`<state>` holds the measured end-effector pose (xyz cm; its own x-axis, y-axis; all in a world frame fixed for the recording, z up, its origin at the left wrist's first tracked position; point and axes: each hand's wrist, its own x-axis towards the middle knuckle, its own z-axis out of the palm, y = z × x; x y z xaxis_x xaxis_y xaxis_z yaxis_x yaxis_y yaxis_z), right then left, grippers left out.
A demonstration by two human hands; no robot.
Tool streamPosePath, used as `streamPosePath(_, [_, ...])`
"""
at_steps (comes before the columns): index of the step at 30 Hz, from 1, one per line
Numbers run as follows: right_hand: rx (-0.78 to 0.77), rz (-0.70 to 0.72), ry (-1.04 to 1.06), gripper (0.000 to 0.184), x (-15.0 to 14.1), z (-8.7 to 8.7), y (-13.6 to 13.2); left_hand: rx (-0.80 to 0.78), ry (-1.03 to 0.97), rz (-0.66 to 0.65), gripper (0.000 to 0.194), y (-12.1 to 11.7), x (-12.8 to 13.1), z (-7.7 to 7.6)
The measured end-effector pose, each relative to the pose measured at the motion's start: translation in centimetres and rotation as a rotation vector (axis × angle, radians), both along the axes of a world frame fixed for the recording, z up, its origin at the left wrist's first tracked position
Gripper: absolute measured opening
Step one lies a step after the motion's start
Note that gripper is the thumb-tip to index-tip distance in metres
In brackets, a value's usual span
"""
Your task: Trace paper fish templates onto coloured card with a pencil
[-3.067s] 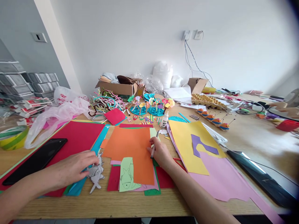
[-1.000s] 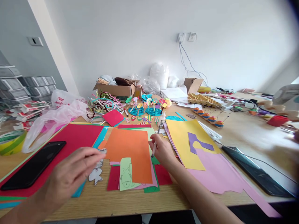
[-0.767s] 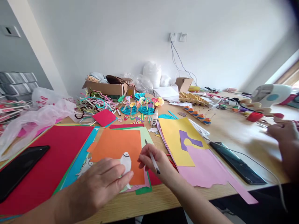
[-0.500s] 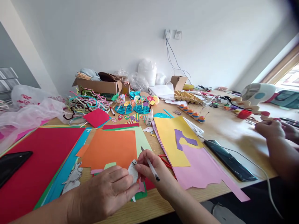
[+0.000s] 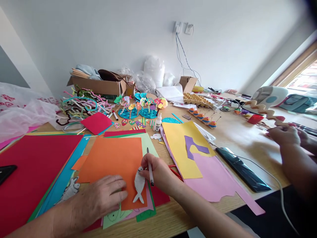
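Observation:
My right hand (image 5: 160, 173) pinches a white paper fish cutout (image 5: 139, 184) near its head, and a grey pen (image 5: 150, 172) sits between the same fingers. The fish lies over an orange paper sheet (image 5: 115, 153), tail toward me. My left hand (image 5: 101, 195) rests on the lower left of that sheet, its fingers stretched out with no object visible in them. Beneath the orange sheet, a light green paper (image 5: 114, 217) with a drawn fish outline pokes out at the front. Beside my left wrist lies another white animal cutout (image 5: 70, 189), partly covered by my arm.
Red paper (image 5: 47, 165) and a black phone (image 5: 6, 173) are at left. A glue bottle (image 5: 158, 122) stands behind the orange sheet. Yellow paper (image 5: 175, 142) and a black packet (image 5: 242, 168) lie right. Another person's hands (image 5: 287, 134) work at far right.
My left hand has let go of the fish cutout and moved left onto the orange sheet. The whole fish now shows in my right hand. The view has shifted slightly.

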<state>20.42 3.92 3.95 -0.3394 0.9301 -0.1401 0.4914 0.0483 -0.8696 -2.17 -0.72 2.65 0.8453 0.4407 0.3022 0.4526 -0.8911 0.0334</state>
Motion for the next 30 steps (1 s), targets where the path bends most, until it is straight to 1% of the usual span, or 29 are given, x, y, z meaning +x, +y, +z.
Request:
streamPosePath(5, [0.011, 0.08, -0.081, 0.023, -0.4, 0.1, 0.7, -0.021, -0.019, 0.006, 0.022, 0.7, 0.4, -0.9])
streamPosePath(9, [0.036, 0.08, -0.158, 0.02, -0.5, 0.2, 0.5, -0.044, -0.04, 0.036, 0.017, 0.8, 0.8, -1.5])
streamPosePath(13, [0.064, 0.082, -0.207, 0.02, -0.5, 0.3, 0.2, -0.069, 0.0, 0.062, 0.014, 0.8, 1.3, -1.4])
streamPosePath(16, [0.091, 0.092, -0.214, 0.021, -0.3, 0.1, 0.0, -0.062, -0.002, 0.069, 0.014, 0.8, 1.5, -1.3])
streamPosePath(19, [0.129, 0.094, -0.204, 0.022, -0.3, -0.4, -0.2, -0.052, -0.026, 0.028, 0.02, 0.9, 1.4, -1.3])
streamPosePath(24, [0.186, 0.084, -0.181, 0.022, -0.3, -1.0, -0.6, -0.05, -0.053, -0.024, 0.039, 1.3, 1.1, -1.1])
streamPosePath(27, [0.201, 0.072, -0.171, 0.022, -0.3, -1.1, -0.8, -0.023, -0.017, -0.059, 0.041, 1.5, 1.0, -1.0])
streamPosePath(30, [0.209, 0.049, -0.174, 0.021, -0.4, -1.4, -0.9, -0.045, 0.018, -0.075, 0.043, 1.8, 1.0, -0.8])
